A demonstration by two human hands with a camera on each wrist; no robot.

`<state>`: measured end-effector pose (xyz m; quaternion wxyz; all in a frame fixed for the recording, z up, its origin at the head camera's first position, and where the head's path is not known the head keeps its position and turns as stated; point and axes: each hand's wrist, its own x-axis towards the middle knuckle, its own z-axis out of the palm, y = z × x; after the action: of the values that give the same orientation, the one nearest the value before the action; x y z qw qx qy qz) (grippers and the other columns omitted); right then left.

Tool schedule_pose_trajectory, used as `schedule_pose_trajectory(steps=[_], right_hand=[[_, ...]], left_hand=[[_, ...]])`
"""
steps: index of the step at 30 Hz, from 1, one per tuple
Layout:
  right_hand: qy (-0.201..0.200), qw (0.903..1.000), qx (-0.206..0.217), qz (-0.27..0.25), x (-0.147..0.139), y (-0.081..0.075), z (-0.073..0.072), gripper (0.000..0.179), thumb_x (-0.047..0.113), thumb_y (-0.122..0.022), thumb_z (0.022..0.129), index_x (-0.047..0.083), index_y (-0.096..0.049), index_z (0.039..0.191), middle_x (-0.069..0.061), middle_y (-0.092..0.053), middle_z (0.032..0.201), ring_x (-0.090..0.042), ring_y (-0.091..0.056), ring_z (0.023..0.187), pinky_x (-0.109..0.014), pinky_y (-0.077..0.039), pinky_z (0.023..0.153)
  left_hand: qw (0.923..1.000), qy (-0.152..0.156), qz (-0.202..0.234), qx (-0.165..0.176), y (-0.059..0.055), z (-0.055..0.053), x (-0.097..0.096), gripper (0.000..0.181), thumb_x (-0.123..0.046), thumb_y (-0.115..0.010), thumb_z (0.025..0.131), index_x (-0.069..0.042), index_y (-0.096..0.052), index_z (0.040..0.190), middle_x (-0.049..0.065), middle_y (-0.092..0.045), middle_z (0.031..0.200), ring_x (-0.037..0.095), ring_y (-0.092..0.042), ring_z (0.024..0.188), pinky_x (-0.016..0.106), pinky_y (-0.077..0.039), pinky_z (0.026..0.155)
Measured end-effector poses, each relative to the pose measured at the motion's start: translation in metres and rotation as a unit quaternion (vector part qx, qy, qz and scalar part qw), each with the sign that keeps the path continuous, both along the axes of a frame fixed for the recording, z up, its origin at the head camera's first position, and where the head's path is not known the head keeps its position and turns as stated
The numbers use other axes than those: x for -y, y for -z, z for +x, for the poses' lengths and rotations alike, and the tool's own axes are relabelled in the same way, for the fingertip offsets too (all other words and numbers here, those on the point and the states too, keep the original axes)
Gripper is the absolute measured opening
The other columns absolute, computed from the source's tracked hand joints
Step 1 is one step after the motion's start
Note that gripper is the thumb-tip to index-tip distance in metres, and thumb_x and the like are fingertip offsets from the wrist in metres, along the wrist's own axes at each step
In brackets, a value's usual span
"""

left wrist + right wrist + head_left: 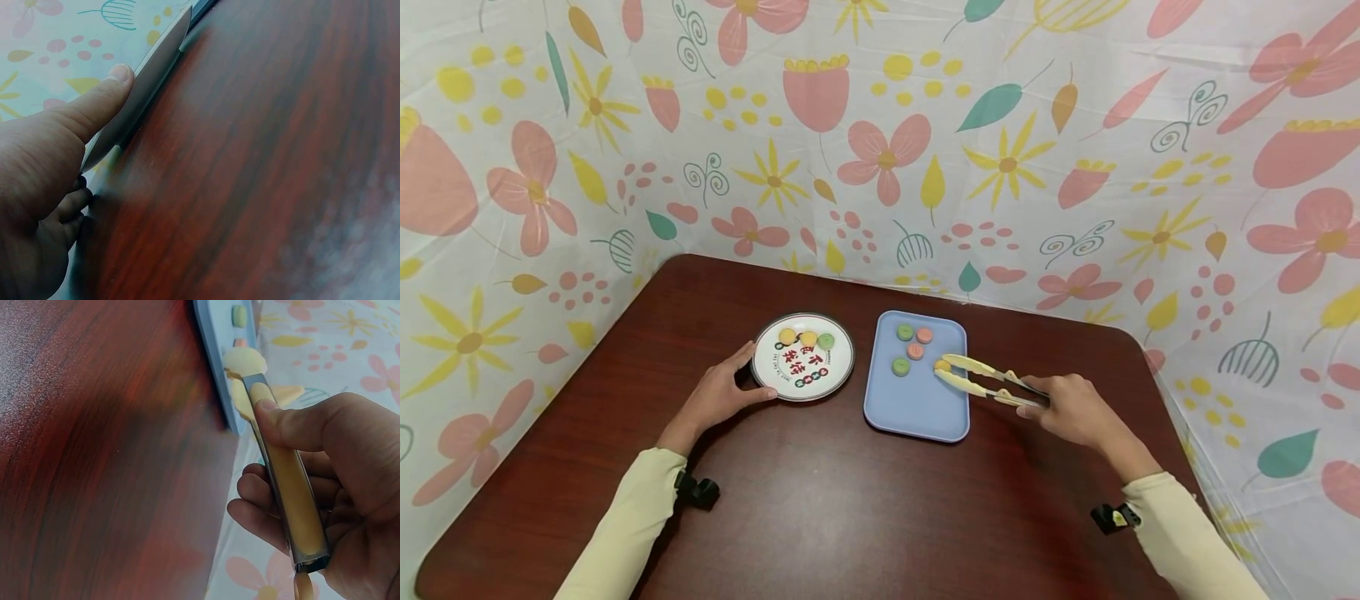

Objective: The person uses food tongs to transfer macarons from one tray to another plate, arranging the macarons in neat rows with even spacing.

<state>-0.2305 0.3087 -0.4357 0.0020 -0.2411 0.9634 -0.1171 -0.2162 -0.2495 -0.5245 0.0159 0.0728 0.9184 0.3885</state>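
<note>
My left hand [722, 387] holds the rim of a white round plate [767, 367] printed with red characters, thumb on the near edge, other fingers along its left side. Two yellow round pieces [808, 339] and a green one [826, 341] lie on the plate near its far side. In my right hand [1071, 406] are pale yellow tongs [977, 388] with metal arms, gripped along the handle. Their tips stand at either side of a small round yellow piece [942, 365] on the blue tray [917, 417]. In the right wrist view, my thumb lies along the tongs' handle [290, 494].
Two green pieces [900, 366] and two pink pieces [915, 351] lie toward the tray's far and left parts. Plate and tray stand apart on a dark reddish-brown table [820, 508]. A flower-patterned cloth [887, 158] hangs behind the table and along its sides.
</note>
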Motion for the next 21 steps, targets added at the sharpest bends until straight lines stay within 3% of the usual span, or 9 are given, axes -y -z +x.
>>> schedule_pose_trajectory(steps=[10, 21], right_hand=[[0.007, 0.9999, 0.004, -0.006, 0.0, -0.001, 0.002, 0.044, 0.023, -0.082, 0.088, -0.003, -0.072, 0.123, 0.005, -0.063, 0.069, -0.011, -0.044, 0.057, -0.03, -0.037, 0.054], [-0.002, 1.0, -0.008, -0.004, 0.004, -0.018, -0.002, 0.05, 0.024, -0.082, 0.087, -0.004, -0.07, 0.127, 0.003, -0.066, 0.073, -0.011, -0.046, 0.058, -0.032, -0.04, 0.057]], left_hand=[[1.0, 0.001, -0.006, -0.002, 0.0, 0.0, 0.0, 0.115, -0.063, -0.08, 0.079, -0.003, -0.026, 0.161, 0.015, -0.024, 0.168, 0.038, -0.026, 0.153, 0.058, -0.034, 0.116], [1.0, -0.001, -0.006, 0.0, 0.002, 0.0, 0.0, 0.115, -0.063, -0.08, 0.079, -0.005, -0.025, 0.162, 0.014, -0.024, 0.168, 0.037, -0.026, 0.153, 0.057, -0.034, 0.116]])
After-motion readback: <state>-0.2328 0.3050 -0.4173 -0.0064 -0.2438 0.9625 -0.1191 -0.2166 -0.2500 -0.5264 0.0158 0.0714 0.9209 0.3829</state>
